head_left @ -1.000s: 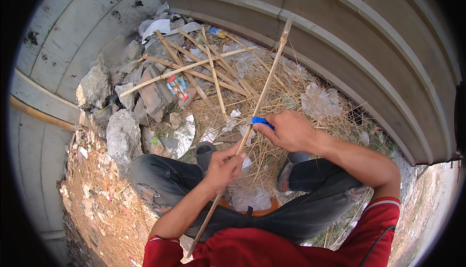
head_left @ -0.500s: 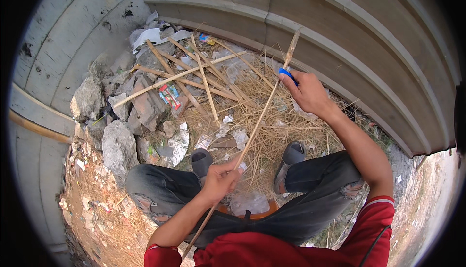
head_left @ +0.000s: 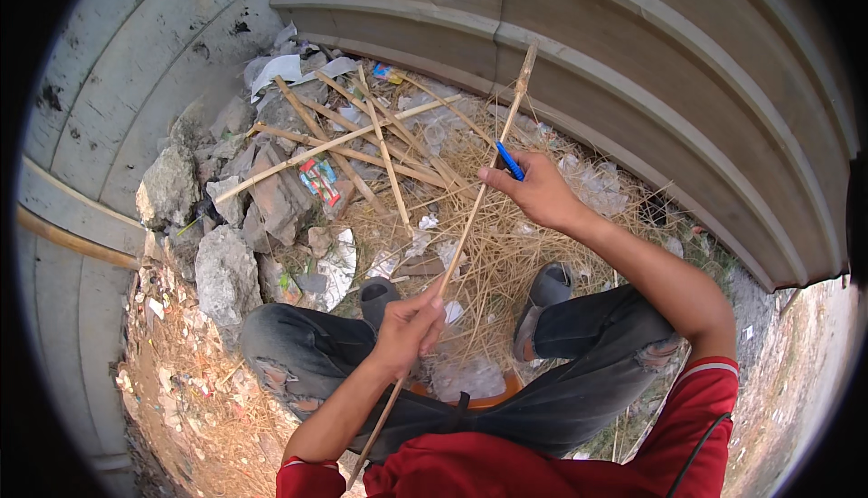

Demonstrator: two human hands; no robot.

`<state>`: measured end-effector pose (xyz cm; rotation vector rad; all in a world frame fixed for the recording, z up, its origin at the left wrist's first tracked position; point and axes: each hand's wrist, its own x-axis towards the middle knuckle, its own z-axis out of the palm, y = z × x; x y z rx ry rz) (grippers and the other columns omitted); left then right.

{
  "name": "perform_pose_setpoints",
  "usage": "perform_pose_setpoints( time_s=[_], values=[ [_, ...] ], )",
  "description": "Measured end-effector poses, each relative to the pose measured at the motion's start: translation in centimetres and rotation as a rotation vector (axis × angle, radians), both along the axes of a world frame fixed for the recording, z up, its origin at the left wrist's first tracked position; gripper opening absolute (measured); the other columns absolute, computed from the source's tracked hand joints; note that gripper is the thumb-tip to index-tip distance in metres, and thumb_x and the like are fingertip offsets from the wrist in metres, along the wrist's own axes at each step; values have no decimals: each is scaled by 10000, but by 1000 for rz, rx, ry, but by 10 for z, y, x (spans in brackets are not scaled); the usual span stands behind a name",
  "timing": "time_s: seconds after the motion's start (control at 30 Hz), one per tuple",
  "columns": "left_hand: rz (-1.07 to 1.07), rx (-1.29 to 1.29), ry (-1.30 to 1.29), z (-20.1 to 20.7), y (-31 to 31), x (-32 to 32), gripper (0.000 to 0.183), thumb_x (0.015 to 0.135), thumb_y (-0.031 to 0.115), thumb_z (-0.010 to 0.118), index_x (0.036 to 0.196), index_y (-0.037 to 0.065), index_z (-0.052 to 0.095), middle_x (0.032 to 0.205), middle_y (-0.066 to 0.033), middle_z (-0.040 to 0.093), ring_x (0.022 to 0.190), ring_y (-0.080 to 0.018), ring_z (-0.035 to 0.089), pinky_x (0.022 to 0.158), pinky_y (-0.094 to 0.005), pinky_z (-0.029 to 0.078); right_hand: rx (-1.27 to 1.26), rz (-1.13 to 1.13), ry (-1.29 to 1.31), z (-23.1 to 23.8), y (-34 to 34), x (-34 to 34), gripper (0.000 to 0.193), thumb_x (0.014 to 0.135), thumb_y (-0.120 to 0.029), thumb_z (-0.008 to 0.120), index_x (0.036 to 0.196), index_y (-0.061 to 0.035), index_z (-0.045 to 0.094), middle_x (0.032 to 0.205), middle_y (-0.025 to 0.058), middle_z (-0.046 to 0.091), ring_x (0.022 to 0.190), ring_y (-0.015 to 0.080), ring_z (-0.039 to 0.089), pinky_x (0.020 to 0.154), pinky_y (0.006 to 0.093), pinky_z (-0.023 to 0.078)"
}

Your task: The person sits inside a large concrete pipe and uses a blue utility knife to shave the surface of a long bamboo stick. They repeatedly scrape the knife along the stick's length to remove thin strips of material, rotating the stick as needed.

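Note:
A long thin bamboo stick (head_left: 469,227) slants from beside my lap up toward the metal sheet, its thicker, frayed end farthest from me. Around its lower part, my left hand (head_left: 407,333) is closed. My right hand (head_left: 535,190) grips a small blue-handled cutter (head_left: 511,162) against the upper part of the stick, thumb pressed on the stick; the blade cannot be made out. Beneath the stick lie thin pale shavings (head_left: 529,267) and straw-like strips. Several other bamboo sticks (head_left: 384,150) lie crossed in a pile ahead and to the left.
Broken rocks (head_left: 226,272) lie left of my knees among paper and plastic scraps (head_left: 339,267). A ribbed metal sheet (head_left: 615,73) rises ahead and to the right, with a pale wall (head_left: 145,73) at left. Between my legs shows the rim of an orange seat (head_left: 493,398).
My right hand, with the cutter, has moved a little left and lower. The stick's far end has swung left, and my left hand stays around its lower part.

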<state>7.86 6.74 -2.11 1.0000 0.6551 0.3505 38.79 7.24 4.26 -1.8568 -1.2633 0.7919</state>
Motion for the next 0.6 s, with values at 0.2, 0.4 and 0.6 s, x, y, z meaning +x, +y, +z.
perform_pose_setpoints(
  time_s=[0.2, 0.4, 0.6],
  values=[
    [7, -79, -7, 6, 8, 4, 420, 1115, 321, 505, 1418, 35, 564, 768, -5, 532, 521, -71, 440, 488, -222, 375, 7, 249, -51, 5, -11, -28, 450, 885, -440, 793, 944, -2, 710, 657, 96, 584, 612, 203, 564, 604, 377, 460],
    [50, -80, -23, 8, 10, 1, 436, 1120, 306, 500, 1480, 61, 516, 725, 22, 471, 506, -69, 407, 471, -224, 348, -28, 452, -442, 20, -27, -58, 497, 1025, -489, 568, 942, -16, 697, 628, 212, 644, 638, 470, 661, 622, 551, 525],
    [94, -18, -9, 15, 9, 1, 463, 1112, 233, 529, 1553, 100, 483, 634, 66, 401, 471, -53, 343, 444, -237, 268, -65, 488, -555, 25, -32, -76, 487, 1041, -474, 544, 955, -21, 701, 637, 233, 653, 639, 466, 675, 633, 558, 547]
  ],
)
